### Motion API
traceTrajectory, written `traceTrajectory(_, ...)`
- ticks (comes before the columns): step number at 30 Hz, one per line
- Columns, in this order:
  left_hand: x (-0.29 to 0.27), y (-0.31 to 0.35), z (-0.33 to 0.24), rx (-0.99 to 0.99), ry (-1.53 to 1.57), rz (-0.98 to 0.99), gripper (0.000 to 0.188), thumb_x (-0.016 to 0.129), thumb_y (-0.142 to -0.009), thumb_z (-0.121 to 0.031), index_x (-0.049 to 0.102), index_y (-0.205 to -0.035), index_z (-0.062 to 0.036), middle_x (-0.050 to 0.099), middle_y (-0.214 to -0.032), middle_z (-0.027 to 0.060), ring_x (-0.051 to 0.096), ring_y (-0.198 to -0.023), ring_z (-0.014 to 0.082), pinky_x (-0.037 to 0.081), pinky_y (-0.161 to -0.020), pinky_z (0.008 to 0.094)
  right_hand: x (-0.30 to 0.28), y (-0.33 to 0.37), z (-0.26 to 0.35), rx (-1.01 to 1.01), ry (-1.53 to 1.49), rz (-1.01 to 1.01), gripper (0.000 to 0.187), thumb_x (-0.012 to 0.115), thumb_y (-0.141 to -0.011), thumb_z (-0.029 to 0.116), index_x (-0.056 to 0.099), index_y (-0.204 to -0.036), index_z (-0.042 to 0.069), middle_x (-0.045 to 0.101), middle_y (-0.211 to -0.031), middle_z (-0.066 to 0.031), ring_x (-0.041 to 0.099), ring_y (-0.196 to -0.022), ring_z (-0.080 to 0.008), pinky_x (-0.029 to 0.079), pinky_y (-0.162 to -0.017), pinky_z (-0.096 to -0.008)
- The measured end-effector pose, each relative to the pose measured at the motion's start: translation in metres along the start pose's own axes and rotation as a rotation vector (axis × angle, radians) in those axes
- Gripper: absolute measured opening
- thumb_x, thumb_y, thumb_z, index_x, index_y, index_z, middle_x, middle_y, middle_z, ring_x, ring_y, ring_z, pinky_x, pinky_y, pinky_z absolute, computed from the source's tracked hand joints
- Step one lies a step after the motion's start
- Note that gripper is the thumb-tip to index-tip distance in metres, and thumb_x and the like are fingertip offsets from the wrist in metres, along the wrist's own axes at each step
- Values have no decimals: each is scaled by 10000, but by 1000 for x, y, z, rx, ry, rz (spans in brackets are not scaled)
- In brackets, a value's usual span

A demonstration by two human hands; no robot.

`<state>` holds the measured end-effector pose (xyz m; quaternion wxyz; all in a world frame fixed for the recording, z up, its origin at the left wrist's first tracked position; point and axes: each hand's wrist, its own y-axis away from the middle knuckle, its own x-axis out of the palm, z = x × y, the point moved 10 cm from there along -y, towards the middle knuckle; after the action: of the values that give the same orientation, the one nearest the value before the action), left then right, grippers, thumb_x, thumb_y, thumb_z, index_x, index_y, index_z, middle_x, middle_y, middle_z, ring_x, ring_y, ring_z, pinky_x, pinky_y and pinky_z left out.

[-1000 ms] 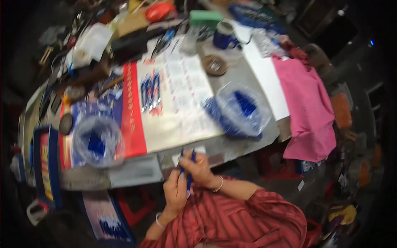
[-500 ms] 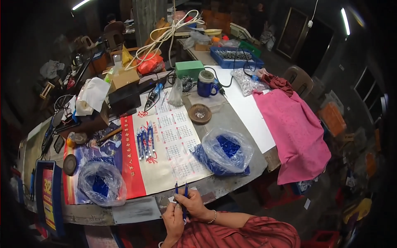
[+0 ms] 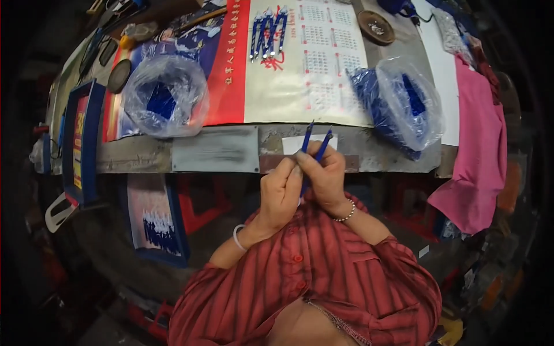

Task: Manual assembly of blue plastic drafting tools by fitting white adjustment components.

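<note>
At the table's front edge, both my hands are closed together on a blue drawing compass, its two legs apart and the tips pointing up and away. My left hand grips it low on the left leg, fingers pinched. My right hand wraps the right leg, thumb laid across it. The compass's head is mostly hidden by my hands. Several blue-and-silver compasses lie side by side on the calendar sheet. Clear plastic bags of blue parts stand on either side, a left bag and a right bag.
A wooden dish holds small bits. Near the left bag lies a dark round disc. A blue-rimmed tray leans at the table's left. Below it sits a tray of blue pieces. Pink cloth drapes over the right corner.
The view has tipped downward, bringing my shirt in and putting the table's far side out of sight. Both hands still hold the compass, legs apart.
</note>
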<state>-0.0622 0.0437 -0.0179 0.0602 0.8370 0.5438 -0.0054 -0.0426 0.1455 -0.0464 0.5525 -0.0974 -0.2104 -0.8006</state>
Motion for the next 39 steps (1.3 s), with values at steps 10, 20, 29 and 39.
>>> traceTrajectory(10, -4, 13, 4, 29, -28, 10, 199, 479, -909, -94, 484, -725, -18, 467, -479, 54, 490, -412, 130, 354, -410, 289, -2, 0, 7, -32, 40, -94, 221, 642, -846, 85, 502, -675, 71, 462, -586, 59, 377, -513, -7, 295, -450, -192)
traceTrajectory(20, -6, 14, 20, -78, 127, -13, 178, 490, -910, -98, 495, -756, -9, 473, -534, 37, 438, -471, 80, 354, -445, 270, 0, -15, 6, 47, -66, -95, 159, 627, -852, 147, 580, -751, 34, 495, -555, 29, 406, -445, -37, 319, -422, -190)
traceTrajectory(29, -29, 8, 11, -12, 79, -79, 157, 473, -927, -118, 505, -829, 0, 482, -561, 30, 436, -497, 65, 353, -444, 257, 29, -1, 0, -4, 137, 37, 117, 591, -883, 115, 573, -793, 42, 558, -692, 26, 473, -598, -26, 391, -537, -180)
traceTrajectory(39, -23, 14, 19, -48, 111, -75, 163, 512, -912, -106, 496, -784, -7, 473, -538, 13, 429, -484, 42, 338, -426, 239, 19, -9, -3, -15, -54, 34, 170, 615, -864, 95, 555, -710, 58, 525, -645, 41, 432, -583, -15, 335, -496, -189)
